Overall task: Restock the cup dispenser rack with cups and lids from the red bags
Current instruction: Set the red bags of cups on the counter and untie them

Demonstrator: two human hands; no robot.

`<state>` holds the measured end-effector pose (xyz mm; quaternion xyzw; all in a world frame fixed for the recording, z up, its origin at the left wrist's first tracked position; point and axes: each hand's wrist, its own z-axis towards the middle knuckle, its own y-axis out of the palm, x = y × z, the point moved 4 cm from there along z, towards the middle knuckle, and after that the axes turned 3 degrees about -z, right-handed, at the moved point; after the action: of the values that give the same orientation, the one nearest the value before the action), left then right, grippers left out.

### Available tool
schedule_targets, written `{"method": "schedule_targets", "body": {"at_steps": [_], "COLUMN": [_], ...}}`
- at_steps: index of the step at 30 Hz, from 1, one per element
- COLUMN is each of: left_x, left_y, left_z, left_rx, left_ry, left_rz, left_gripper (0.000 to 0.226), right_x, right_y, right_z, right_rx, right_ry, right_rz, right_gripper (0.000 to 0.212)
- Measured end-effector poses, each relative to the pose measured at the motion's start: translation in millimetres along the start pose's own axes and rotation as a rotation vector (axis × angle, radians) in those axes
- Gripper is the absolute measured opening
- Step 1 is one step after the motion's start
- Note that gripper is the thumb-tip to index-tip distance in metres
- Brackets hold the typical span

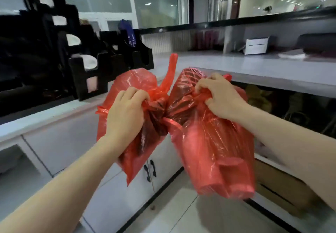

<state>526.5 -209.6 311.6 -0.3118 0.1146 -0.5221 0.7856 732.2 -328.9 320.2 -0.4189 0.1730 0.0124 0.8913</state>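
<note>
Early stage. Left hand grip bunched on one red bag, right hand on the other red bag; both right of dispenser rack. Bags look unopened; restocking remains.

Left grip, right grip: fingers curled.

I see the rack on the counter, far left. Two bags side by side in front, held above the cabinets.
</note>
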Motion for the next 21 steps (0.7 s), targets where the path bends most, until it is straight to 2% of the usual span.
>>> {"method": "schedule_targets", "body": {"at_steps": [11, 16, 21], "left_x": [140.6, 180.1, 187.1], "left_y": [81.3, 133.6, 190.1], "left_z": [278.3, 346.9, 395.7], "left_rx": [-0.163, -0.178, -0.184], "left_ry": [0.082, 0.059, 0.049], "left_rz": [-0.213, -0.294, -0.372], "left_gripper": [0.023, 0.024, 0.024], "right_x": [147.6, 205.4, 259.1], "right_y": [-195.2, -239.8, -241.7], "right_z": [123.6, 168.3, 200.4], "right_rx": [0.182, 0.244, 0.245], "right_ry": [0.278, 0.362, 0.480], "right_rz": [0.024, -0.055, -0.103], "right_gripper": [0.032, 0.027, 0.026]}}
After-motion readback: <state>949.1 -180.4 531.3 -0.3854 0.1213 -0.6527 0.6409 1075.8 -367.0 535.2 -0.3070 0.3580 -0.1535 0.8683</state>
